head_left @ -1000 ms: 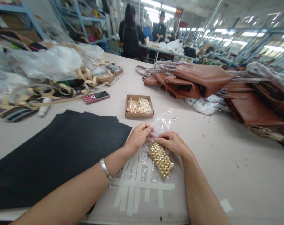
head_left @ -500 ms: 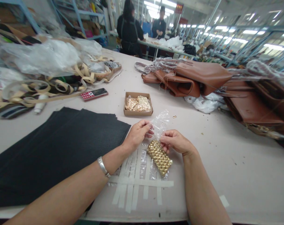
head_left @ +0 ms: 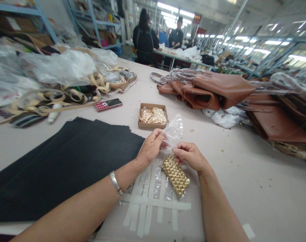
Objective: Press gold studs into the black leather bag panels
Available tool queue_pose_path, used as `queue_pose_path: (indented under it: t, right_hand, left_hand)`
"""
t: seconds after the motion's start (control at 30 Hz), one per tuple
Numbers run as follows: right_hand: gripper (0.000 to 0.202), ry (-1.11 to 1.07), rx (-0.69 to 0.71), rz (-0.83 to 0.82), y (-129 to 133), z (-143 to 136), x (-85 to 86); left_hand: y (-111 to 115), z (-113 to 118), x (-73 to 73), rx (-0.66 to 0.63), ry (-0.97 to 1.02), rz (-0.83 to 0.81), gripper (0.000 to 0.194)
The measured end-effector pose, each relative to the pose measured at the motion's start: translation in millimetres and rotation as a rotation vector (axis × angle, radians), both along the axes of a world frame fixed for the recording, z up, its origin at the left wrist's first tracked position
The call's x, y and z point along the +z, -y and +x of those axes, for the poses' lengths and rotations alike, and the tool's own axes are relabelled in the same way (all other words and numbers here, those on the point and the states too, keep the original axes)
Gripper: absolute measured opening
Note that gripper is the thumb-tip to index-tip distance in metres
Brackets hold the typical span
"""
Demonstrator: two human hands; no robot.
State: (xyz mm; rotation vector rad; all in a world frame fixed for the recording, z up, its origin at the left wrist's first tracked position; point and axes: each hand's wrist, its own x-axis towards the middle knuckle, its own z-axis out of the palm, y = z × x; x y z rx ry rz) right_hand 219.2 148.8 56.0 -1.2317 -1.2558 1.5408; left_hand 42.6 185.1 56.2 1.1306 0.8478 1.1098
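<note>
A clear plastic bag [head_left: 175, 129] stands up between my hands, its lower part around a bundle of shiny gold beads [head_left: 176, 176]. My left hand [head_left: 154, 143] has its fingers closed on the bag's left side. With finger and thumb pinched, my right hand [head_left: 189, 155] grips the bag just above the beads. The beads lie over strips of pale tape [head_left: 153, 203] on the table. Behind the bag is a small cardboard box [head_left: 153, 125] holding packets of gold pieces [head_left: 153, 115].
Black sheets [head_left: 74, 161] lie at the left, below a red phone [head_left: 108, 104]. Plastic bags and beige strips [head_left: 97, 82] are heaped at the far left. Brown leather bags [head_left: 223, 85] lie at the right. Two people [head_left: 145, 38] are at the back.
The view has shifted slightly, so the table and things on it appear lower and farther right. Both hands keep their hold on the plastic bag.
</note>
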Motion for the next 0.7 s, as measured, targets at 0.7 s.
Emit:
queue_pose_path:
  t: [0.7]
  right_hand:
    - [0.010, -0.391, -0.107, -0.136, -6.2, -9.2, -3.4]
  left_hand:
    - [0.9, -3.3, 0.2, -0.165, -0.093, 0.124, 0.021]
